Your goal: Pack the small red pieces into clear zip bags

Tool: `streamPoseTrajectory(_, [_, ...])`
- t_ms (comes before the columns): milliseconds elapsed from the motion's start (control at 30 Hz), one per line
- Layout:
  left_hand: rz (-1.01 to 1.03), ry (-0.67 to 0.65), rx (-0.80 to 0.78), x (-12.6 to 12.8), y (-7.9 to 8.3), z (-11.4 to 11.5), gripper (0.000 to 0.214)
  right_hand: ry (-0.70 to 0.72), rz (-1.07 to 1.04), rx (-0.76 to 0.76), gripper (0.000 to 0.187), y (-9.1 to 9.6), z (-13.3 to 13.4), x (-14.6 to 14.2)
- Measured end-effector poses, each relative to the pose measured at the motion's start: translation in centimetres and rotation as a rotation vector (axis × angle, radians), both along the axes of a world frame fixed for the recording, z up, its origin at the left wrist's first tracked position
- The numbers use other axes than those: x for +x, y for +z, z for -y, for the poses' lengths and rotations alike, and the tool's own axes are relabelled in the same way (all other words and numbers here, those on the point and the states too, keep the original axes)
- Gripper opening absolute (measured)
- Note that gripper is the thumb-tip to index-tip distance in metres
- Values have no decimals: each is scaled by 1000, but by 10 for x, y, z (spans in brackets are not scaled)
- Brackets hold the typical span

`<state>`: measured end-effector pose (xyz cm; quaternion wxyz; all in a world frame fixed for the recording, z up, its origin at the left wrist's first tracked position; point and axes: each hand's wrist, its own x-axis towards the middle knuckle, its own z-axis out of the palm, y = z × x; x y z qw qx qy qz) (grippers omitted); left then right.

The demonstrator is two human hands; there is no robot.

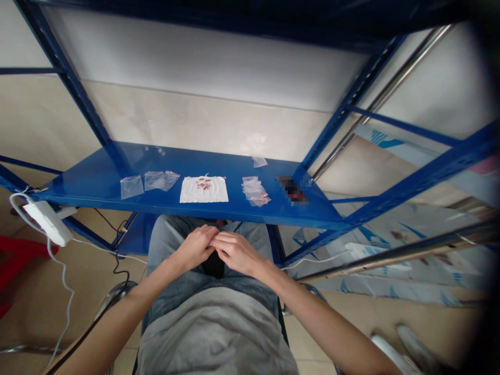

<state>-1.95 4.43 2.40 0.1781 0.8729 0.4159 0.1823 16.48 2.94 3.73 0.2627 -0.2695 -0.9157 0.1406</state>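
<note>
Plastic zip bags (132, 187) are being kept on the blue steel shelf (219, 167), just beyond the left hand (191, 249) and right hand (236, 253), beside a white sheet (191, 192). Both hands are being pinched narrowly together; whether anything is being held cannot be made out.

Left hand (193, 249): bare, back upward, held at centre of frame, fingers curled inward, fingertips touching the right hand. Right hand (236, 253): bare, back upward, fingers bent toward the left hand and overlapping its fingertips. Anything pinched between the fingers: hidden, cannot be told. Left forearm (117, 317): bare, angled in from the lower left. Right forearm (316, 315): bare, angled in from the lower right. Wrists: both slightly bent, both hands raised above the lap (187, 286).
</note>
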Motion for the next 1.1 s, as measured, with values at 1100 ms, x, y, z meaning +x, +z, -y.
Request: streamPoseTrajectory(1100, [947, 319, -617, -16, 9, -33, 25, -528, -306, -195, 12, 12, -185, -51])
